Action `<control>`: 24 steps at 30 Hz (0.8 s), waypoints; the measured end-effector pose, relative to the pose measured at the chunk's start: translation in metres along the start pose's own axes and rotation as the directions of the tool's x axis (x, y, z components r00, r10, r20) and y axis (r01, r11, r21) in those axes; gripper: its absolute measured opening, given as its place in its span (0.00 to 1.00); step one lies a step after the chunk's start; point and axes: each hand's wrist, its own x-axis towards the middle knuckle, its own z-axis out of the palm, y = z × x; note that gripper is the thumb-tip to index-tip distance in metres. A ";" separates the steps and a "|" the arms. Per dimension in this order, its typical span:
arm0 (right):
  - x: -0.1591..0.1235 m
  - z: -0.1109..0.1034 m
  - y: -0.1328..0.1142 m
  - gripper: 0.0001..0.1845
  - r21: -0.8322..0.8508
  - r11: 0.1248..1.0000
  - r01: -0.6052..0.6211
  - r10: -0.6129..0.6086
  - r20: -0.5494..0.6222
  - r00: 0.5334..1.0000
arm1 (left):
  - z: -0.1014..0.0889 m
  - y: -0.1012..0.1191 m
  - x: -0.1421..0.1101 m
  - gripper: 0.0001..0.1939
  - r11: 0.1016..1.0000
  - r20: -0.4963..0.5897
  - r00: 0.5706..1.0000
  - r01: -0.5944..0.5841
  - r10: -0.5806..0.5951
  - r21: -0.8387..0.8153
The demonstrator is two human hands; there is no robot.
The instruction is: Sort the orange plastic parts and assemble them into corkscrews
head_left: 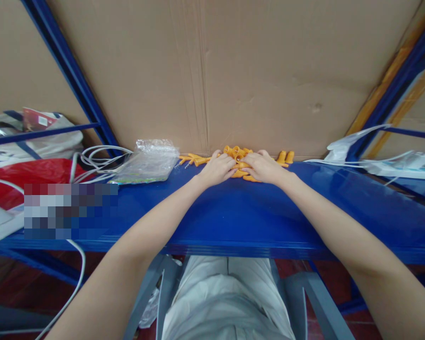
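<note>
A pile of orange plastic corkscrew parts lies at the back of the blue shelf, some with round hollow ends facing me. My left hand reaches in from the left, its fingers curled and pressed against the pile. From the other side my right hand has its fingers bent around the orange parts. How many pieces each hand grips is hidden. Left of my left hand lie orange corkscrews with bare metal spirals. Two orange pieces stand upright beyond my right hand.
A clear plastic bag lies to the left, near white cables and a red bag. A cardboard wall closes off the back. Blue posts rise at both sides. White plastic and a power strip are at right.
</note>
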 end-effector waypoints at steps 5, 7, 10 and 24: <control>0.002 0.002 -0.001 0.14 -0.015 1.000 0.018 -0.019 -0.053 0.998 | -0.001 0.000 0.002 0.13 0.996 0.013 0.999 0.054 -0.053 -0.071; 0.002 0.002 -0.002 0.15 -0.034 0.999 0.023 -0.025 -0.074 0.997 | -0.002 0.000 0.003 0.14 0.991 0.034 0.996 0.081 -0.078 -0.108; 0.002 -0.001 -0.004 0.15 -0.080 0.996 0.027 -0.034 -0.089 0.995 | -0.003 0.000 0.004 0.15 0.978 0.073 0.990 0.133 -0.123 -0.161; 0.002 -0.004 -0.008 0.13 -0.195 0.979 0.062 -0.094 -0.157 0.983 | -0.007 -0.002 0.011 0.22 0.520 0.308 0.901 0.429 -0.305 -0.739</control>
